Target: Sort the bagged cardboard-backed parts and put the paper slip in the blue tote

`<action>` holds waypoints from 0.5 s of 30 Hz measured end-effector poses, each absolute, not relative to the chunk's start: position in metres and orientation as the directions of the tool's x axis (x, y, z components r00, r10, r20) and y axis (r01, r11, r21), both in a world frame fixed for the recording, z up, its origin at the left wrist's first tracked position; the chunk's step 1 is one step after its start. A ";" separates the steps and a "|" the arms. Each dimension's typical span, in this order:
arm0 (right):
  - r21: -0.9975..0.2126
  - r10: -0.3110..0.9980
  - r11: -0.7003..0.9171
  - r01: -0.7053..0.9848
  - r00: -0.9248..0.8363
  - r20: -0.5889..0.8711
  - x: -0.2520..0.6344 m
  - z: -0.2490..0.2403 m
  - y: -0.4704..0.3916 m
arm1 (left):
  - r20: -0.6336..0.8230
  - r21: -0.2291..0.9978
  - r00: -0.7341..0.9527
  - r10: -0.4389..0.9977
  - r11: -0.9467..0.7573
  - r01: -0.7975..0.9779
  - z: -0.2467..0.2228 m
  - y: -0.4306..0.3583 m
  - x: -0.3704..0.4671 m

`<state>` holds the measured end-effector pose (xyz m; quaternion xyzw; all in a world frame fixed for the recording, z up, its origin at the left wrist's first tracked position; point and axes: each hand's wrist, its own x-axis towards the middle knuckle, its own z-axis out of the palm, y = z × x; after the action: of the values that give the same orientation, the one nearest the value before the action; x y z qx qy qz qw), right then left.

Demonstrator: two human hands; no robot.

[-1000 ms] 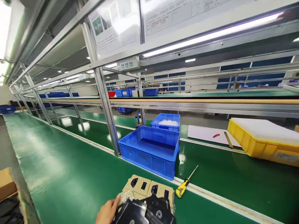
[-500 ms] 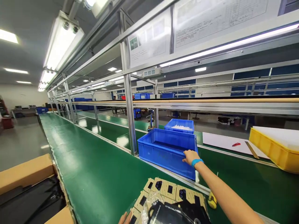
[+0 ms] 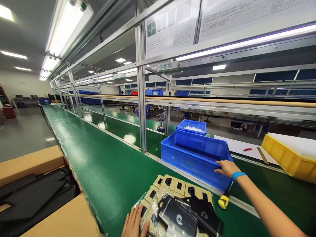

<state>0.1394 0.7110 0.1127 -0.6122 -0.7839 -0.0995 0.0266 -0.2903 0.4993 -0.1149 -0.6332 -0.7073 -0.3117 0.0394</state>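
Right now our right hand (image 3: 226,168) rests on the near right corner of the big blue bin (image 3: 195,158), fingers (image 3: 218,163) curled over its rim in what looks like a light grip, though how firmly they clamp we cannot tell. Our left hand (image 3: 134,224) lies flat, fingers spread and holding nothing, pressing the near edge of the stack of cardboard inserts (image 3: 177,192) and black plastic packages (image 3: 179,219) at the bottom of the view.

That bin sits on the green tabletop (image 3: 98,171) just past the white strip, close behind the stack. Its long axis runs left to right and slightly away from us, open side up, with a smaller blue bin (image 3: 192,126) just behind it.

As we judge it, a one-corner hold could swing the bin rather than slide it straight, so its near wall might sweep into the yellow-handled screwdriver (image 3: 225,200) lying just beside it, or nudge the stack. Loose film under our left palm could also let the packages slip sideways toward the cardboard box (image 3: 44,197).
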 end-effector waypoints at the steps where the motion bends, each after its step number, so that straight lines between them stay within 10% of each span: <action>1: 0.126 0.952 0.227 0.966 -0.247 0.179 0.136 0.113 0.704 | 0.410 0.435 -0.186 0.893 -0.012 0.901 -0.110 0.500 -0.292; 5: 0.092 0.911 0.216 0.972 -0.234 0.341 0.114 0.094 0.654 | 0.244 0.578 -0.154 0.957 -0.016 0.816 -0.076 0.513 -0.296; 8: -0.226 0.901 0.348 0.910 -0.258 0.348 0.097 0.061 0.593 | 0.227 0.607 -0.082 0.970 -0.075 0.791 -0.053 0.523 -0.290; 11: -0.544 0.946 0.319 0.776 -0.228 0.230 0.080 0.026 0.532 | 0.344 0.600 0.088 0.935 -0.291 0.745 -0.047 0.529 -0.273; 15: -0.666 0.959 0.276 0.693 -0.155 0.237 0.049 0.008 0.481 | 0.512 0.471 0.298 0.806 -0.553 0.687 -0.056 0.528 -0.233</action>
<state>0.0489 0.4809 0.0081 -0.5648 -0.7313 0.2069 0.3215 -0.2332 0.5277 -0.0560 -0.8014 -0.4656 -0.3666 -0.0808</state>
